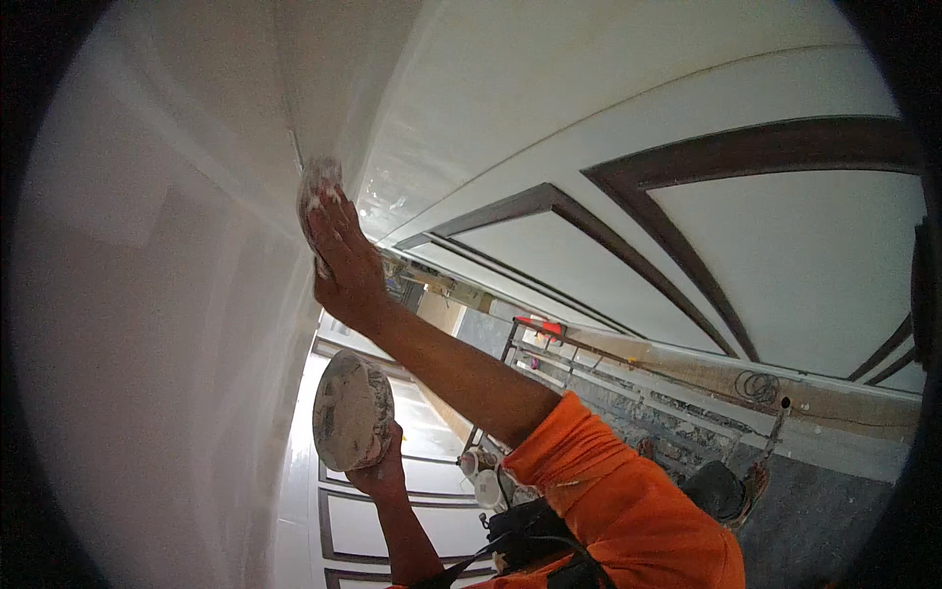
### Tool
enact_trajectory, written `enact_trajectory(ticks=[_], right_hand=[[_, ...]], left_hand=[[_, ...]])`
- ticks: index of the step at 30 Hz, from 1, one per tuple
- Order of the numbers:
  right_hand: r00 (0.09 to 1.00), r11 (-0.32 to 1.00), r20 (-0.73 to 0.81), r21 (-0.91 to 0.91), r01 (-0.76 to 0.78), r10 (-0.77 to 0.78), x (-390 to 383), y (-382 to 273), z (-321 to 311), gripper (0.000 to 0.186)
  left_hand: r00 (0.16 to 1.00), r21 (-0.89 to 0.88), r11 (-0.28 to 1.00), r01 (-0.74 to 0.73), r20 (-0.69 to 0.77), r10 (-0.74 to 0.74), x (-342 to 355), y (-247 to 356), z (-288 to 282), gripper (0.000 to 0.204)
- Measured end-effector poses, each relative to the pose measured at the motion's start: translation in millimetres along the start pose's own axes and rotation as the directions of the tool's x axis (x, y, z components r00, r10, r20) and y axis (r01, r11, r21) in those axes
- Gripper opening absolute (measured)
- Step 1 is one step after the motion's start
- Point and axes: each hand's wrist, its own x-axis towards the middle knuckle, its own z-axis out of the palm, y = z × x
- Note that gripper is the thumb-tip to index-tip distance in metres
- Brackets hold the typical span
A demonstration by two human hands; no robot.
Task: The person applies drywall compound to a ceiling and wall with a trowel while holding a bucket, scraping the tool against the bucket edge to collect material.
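My right hand reaches up to the seam where the white panels meet. Its fingers are close together and coated with white paste, and their tips are smeared by motion. Whether something thin lies between them and the surface I cannot tell. Below it, my left hand is closed on a round, shallow bowl crusted with grey-white plaster. The bowl is tilted, so its plaster-covered round face shows. A narrow dark line runs along the panel just beyond my right fingertips.
Dark-framed panelling covers the surface at right. A metal scaffold frame stands lower down over a littered floor. White buckets are near my body. A coil of wire lies at the right. My foot shows in a dark shoe.
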Motion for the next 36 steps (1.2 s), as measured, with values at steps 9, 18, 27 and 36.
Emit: enact_trajectory(ticks=[9, 18, 27, 36], right_hand=[[0.553, 0.523, 0.056, 0.257, -0.813, 0.831, 32, 16, -53, 0.051], [0.091, -0.238, 0.585, 0.461, -0.855, 0.806, 92, -18, -41, 0.041], [0.313, -0.071, 0.505, 0.605, -0.793, 0.805, 159, -104, -102, 0.030], [0.759, 0.463, 0.248, 0.666, -0.585, 0.602, 230, -205, -192, 0.028]], left_hand=[[0.987, 0.746, 0.657, -0.107, 0.000, 0.161, 18, 24, -16, 0.052], [0.987, -0.189, 0.970, 0.150, -0.028, -0.158, 13, 7, 10, 0.053], [0.988, 0.484, 0.865, -0.129, 0.138, 0.070, 9, -3, 22, 0.061], [0.952, -0.021, 0.962, 0.273, 0.150, -0.267, 6, -37, 63, 0.049]])
